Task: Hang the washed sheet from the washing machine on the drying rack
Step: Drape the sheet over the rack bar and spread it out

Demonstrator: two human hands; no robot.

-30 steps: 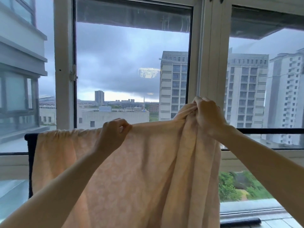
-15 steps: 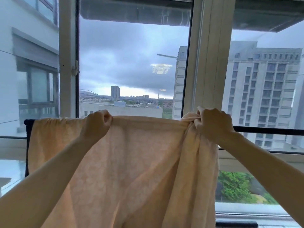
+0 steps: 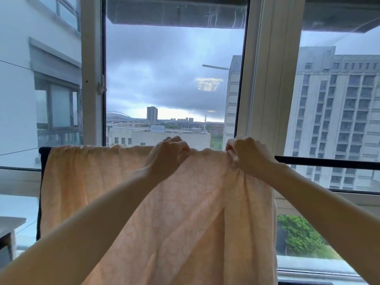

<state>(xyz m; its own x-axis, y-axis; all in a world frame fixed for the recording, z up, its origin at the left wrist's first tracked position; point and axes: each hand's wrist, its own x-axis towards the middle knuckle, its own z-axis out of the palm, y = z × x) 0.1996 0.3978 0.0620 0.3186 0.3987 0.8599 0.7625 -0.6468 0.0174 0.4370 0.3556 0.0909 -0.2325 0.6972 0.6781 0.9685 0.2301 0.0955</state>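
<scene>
Peach patterned sheet [image 3: 115, 182] hangs draped over a black rack bar [image 3: 329, 162] before a window. Left hand [image 3: 167, 156] and right hand [image 3: 249, 156] each pinch the sheet's top edge at the bar, near each other.

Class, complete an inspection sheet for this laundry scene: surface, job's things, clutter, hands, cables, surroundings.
Surface: black rack bar, bare to the right of the sheet.
Job's things: peach sheet draped over the bar, spread flat at left, bunched in folds at right.
Clutter: grey ledge corner at lower left.
Hands: left hand grips the sheet's top edge; right hand grips the bunched part.
Cables: nothing seen.
Surroundings: white window frame, tower blocks, dark clouds, trees below.
</scene>
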